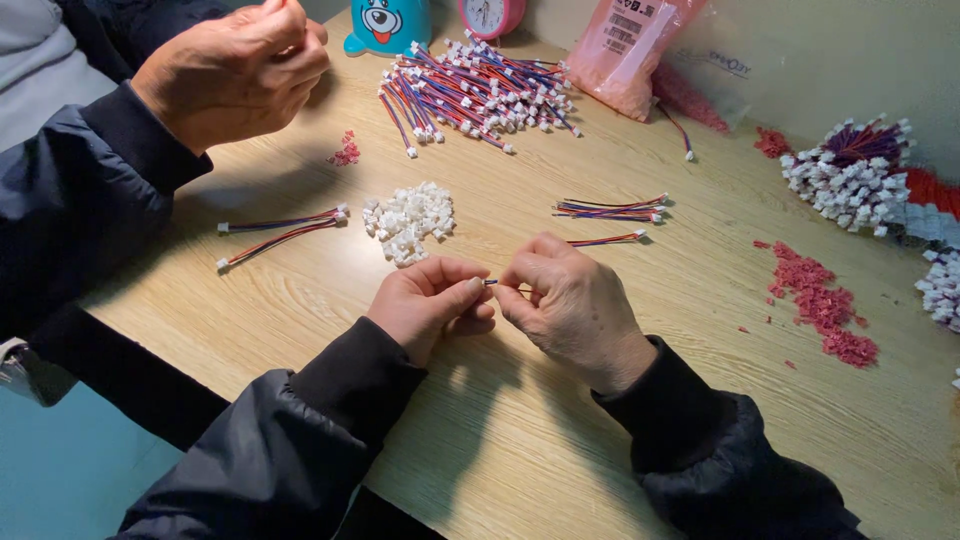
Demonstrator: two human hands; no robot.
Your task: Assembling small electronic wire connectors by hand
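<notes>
Two hands, left hand and right hand, pinch a thin wire over the wooden table.

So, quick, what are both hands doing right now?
Left hand: fingers pinched shut on one end of a thin wire piece.
Right hand: fingers pinched shut on the other end of the same wire piece.

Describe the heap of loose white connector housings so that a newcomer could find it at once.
Start at the wooden table and find the person's left hand. Just beyond it lies the heap of white connector housings. Unlike the wired bundles farther back, these small plastic pieces carry no wires.
</notes>
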